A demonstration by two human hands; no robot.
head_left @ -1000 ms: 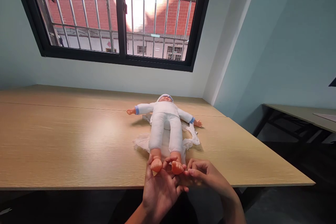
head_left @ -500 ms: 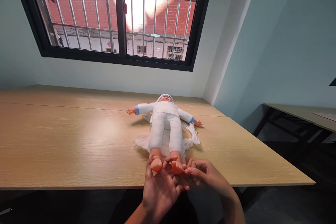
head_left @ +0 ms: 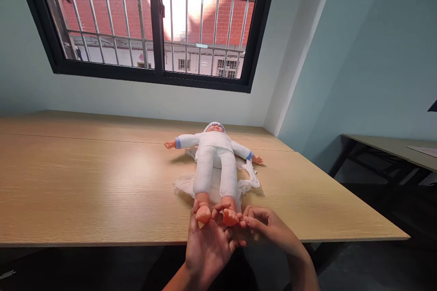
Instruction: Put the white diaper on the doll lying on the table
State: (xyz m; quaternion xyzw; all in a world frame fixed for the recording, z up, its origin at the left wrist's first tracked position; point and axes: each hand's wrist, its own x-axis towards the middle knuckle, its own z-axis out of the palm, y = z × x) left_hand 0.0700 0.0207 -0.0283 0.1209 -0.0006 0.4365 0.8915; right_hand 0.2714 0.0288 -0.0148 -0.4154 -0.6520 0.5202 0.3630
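A baby doll [head_left: 214, 142] in a white cloth suit with blue cuffs and a cap lies on its back, arms spread, feet toward me. Beneath it spreads a crumpled white diaper or thin cloth [head_left: 253, 180]; I cannot tell which. My left hand [head_left: 209, 248], palm up, is closed around the doll's two bare feet from below, thumb and fingers at the ankles. Just right of the feet, my right hand [head_left: 264, 225] is closed in a pinch close to my left fingertips. Whatever it pinches, if anything, is too small to make out.
The wooden table [head_left: 102, 182] has its front edge just under my hands. Behind it is a wall with a barred, dark-framed window [head_left: 157, 72]. Another table [head_left: 385, 145] stands at the right, past a dark gap.
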